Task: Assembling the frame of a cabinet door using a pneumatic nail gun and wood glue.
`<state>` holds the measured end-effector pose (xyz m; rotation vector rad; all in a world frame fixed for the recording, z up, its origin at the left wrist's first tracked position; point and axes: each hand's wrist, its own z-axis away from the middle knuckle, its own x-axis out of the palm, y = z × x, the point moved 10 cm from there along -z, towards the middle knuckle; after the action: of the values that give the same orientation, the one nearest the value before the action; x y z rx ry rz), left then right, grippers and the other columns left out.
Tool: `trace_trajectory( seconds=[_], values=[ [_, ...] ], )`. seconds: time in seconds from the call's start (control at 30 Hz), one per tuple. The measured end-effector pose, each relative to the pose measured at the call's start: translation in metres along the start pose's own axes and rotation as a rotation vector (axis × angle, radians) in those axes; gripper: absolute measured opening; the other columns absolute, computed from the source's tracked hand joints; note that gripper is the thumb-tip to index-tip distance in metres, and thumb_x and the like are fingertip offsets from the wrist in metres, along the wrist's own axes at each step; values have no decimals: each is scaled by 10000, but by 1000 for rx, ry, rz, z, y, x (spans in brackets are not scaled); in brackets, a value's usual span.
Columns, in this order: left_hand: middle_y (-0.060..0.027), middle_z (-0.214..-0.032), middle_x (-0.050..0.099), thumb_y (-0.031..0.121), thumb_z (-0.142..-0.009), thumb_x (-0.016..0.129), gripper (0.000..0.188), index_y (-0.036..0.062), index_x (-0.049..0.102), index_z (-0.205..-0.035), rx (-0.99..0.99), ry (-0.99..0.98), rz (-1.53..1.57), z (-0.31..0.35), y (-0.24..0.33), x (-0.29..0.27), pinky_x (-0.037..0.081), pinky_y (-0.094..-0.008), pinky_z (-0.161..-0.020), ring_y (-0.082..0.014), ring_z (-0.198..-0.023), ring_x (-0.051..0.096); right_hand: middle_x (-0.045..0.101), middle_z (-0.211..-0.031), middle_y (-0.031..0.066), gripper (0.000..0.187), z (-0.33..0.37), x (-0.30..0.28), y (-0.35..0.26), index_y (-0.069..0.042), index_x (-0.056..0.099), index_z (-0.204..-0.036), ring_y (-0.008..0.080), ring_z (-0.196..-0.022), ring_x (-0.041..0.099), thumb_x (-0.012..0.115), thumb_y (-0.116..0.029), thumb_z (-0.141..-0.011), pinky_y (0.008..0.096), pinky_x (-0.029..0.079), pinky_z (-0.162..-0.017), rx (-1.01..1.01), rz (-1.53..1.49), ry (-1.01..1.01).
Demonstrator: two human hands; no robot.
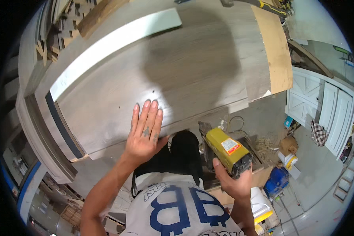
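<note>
My left hand (144, 131) lies flat on a grey-brown wooden panel (200, 74), close to its near edge, fingers stretched out. Two small dark spots or holes show in the panel just beyond its fingertips. Off the panel's near edge, to the right, my right hand (236, 181) is closed around a yellow-green power tool that looks like a nail gun (226, 146). It has a red and white label on its body and a dark grimy end. The grip itself is mostly hidden under the tool's body.
A long white strip (118, 49) lies along the panel's far left side. A yellow-black handled tool (265, 7) sits at the far right corner. Wood offcuts (96, 17) are piled far left. White cabinet doors (318, 106), a blue machine (278, 180) and a white-yellow bucket (261, 206) stand to the right.
</note>
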<state>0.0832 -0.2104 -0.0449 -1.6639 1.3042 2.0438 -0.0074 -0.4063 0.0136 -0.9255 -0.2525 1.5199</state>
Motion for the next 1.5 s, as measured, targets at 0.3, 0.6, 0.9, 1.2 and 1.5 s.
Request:
trace_trajectory(
  seconds=[0.3, 0.6, 0.9, 1.2, 1.5],
  values=[
    [-273, -1559, 266, 214, -706, 820, 931, -90, 342, -1445, 3, -28, 52, 6, -3, 7, 166, -587, -1195, -416, -1470, 225, 697, -743, 147, 175, 19, 45, -27, 16, 692, -932, 302, -653, 703, 730, -122, -831, 334, 536, -620, -205, 181, 39],
    [-256, -1558, 287, 245, -761, 774, 891, -93, 332, -1457, 14, -5, 66, 8, -6, 9, 151, -554, -1211, -386, -1477, 226, 710, -775, 149, 182, 26, 63, -18, 13, 695, -950, 279, -672, 711, 727, -122, -833, 334, 540, -637, -67, 220, 52],
    [-225, -1557, 308, 278, -787, 759, 868, -68, 342, -1464, 22, 30, 57, 15, -10, -4, 159, -523, -1220, -357, -1479, 234, 692, -765, 172, 162, 38, 81, -58, 10, 680, -937, 333, -700, 705, 709, -91, -815, 361, 543, -649, -351, 396, 71],
    [-190, -1616, 153, 359, -692, 841, 1117, 1, 199, -1533, -221, -46, -14, 112, -86, -33, 134, -468, -1239, -334, -1501, 155, 614, -564, 95, 195, 45, 113, -61, 24, 688, -894, 163, -480, 610, 703, -168, -858, 318, 480, -507, -388, 467, -47],
    [-222, -1573, 277, 434, -717, 762, 981, -74, 358, -1452, -168, 37, -19, 107, -80, -44, 134, -459, -1233, -343, -1488, 210, 618, -560, 72, 161, 50, 163, -70, 11, 688, -898, 158, -479, 617, 697, -145, -856, 314, 485, -501, -483, 447, -171]
  ],
)
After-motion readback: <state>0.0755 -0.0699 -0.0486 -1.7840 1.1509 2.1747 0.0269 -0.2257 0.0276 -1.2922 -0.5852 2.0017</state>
